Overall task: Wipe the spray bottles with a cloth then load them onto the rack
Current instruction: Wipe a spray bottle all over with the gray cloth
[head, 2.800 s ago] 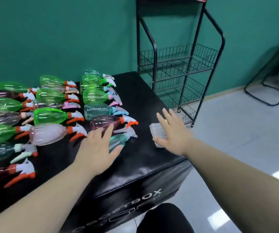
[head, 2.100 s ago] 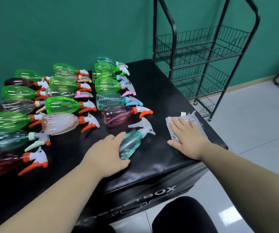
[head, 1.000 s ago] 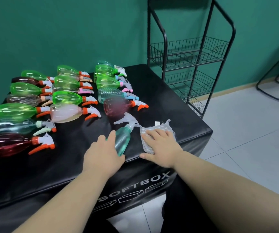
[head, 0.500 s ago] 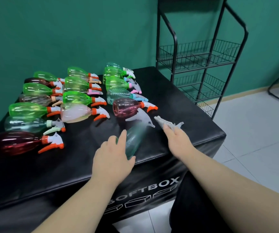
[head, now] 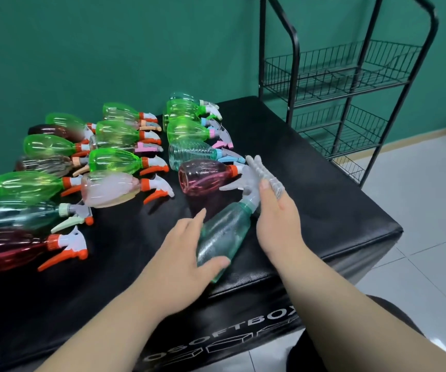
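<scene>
A teal spray bottle (head: 224,232) with a clear white trigger head is tilted up off the black box (head: 310,183). My left hand (head: 187,253) grips its base end, thumb under the bottle and fingers over it. My right hand (head: 278,218) holds a pale ribbed cloth (head: 266,174) against the bottle's neck, the cloth sticking up past my fingertips. Several more spray bottles lie in rows on the box, among them a purple bottle (head: 203,177) just behind the teal one.
A black wire rack (head: 345,84) with basket shelves stands behind the box at the right, against the green wall. White tiled floor (head: 418,210) lies to the right. The box front shows white lettering.
My left hand has closed round the teal bottle and lifted it. My right hand picked the cloth off the box and brought it against the bottle's neck.
</scene>
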